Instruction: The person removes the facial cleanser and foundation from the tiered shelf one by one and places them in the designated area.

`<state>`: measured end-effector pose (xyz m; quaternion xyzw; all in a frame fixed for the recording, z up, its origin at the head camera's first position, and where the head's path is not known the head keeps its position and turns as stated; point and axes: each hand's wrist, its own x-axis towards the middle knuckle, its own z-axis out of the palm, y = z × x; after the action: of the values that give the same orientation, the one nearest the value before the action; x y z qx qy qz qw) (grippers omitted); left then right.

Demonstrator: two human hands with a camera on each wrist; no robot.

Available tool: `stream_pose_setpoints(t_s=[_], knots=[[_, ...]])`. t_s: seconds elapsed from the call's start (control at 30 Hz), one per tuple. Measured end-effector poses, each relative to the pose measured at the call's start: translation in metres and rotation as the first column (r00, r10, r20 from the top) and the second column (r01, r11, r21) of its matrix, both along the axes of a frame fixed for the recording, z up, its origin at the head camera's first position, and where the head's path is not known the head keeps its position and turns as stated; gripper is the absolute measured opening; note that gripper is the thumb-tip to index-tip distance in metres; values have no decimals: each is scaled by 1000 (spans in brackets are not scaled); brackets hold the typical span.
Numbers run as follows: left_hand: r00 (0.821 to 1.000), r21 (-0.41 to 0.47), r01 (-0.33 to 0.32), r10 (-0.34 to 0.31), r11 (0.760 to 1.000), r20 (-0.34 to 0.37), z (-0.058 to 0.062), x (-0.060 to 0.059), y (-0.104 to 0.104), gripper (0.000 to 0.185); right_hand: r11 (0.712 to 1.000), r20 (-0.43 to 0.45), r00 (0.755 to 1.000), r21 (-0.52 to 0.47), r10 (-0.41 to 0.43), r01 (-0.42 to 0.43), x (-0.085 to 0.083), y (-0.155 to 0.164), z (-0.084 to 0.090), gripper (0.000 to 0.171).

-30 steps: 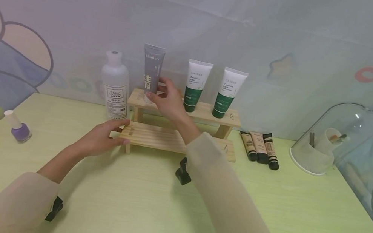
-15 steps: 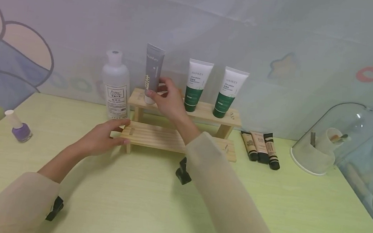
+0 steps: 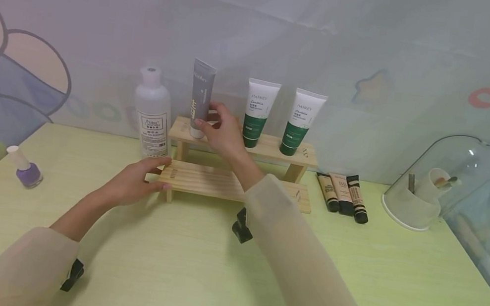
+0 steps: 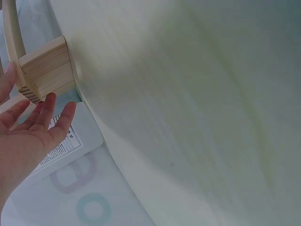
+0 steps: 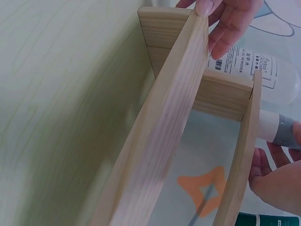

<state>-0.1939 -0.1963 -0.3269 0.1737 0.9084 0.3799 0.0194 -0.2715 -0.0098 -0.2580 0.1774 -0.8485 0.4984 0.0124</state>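
Observation:
In the head view, my right hand (image 3: 226,133) grips the lower part of a grey squeeze tube (image 3: 202,88). The tube stands cap down, at the left end of the upper tier of a two-tier wooden stand (image 3: 206,179). Seen from the right wrist, its white cap (image 5: 268,125) meets the upper board. My left hand (image 3: 134,181) pinches the left end of the lower board, thumb in front and fingers behind, as the left wrist view of this hand (image 4: 28,136) also shows. Two white-and-green tubes, one in the middle (image 3: 258,109) and one at the right (image 3: 299,121), stand on the upper tier.
A white remover bottle (image 3: 152,113) stands just left of the stand. Purple nail polish (image 3: 27,172) sits at far left. Three small cosmetic tubes (image 3: 341,195) lie to the right, near a clear domed holder (image 3: 414,205) with brushes. A printed cloth (image 3: 240,28) hangs behind.
Within my right hand the grey tube has turned about its upright axis, its lettering swinging leftward, and its top has shifted slightly right. My left hand has stayed on the stand.

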Motion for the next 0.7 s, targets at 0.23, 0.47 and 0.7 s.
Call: stream_pose_setpoints(t_s=[0.23,0.47,0.7], knots=[[1000,-5,-7,7,1000,-2,0,1,0,63,1000,-11,1000,-15,26,-26,2,6,0,43],[1000,-5,-12,12,1000,7,0,2,1,63,996,17,997,-35,76,-76,6,18,2,45],[1000,-7,-15,15,1000,18,1,2,1,64,991,3,993,-57,118,-118,13,33,3,46]])
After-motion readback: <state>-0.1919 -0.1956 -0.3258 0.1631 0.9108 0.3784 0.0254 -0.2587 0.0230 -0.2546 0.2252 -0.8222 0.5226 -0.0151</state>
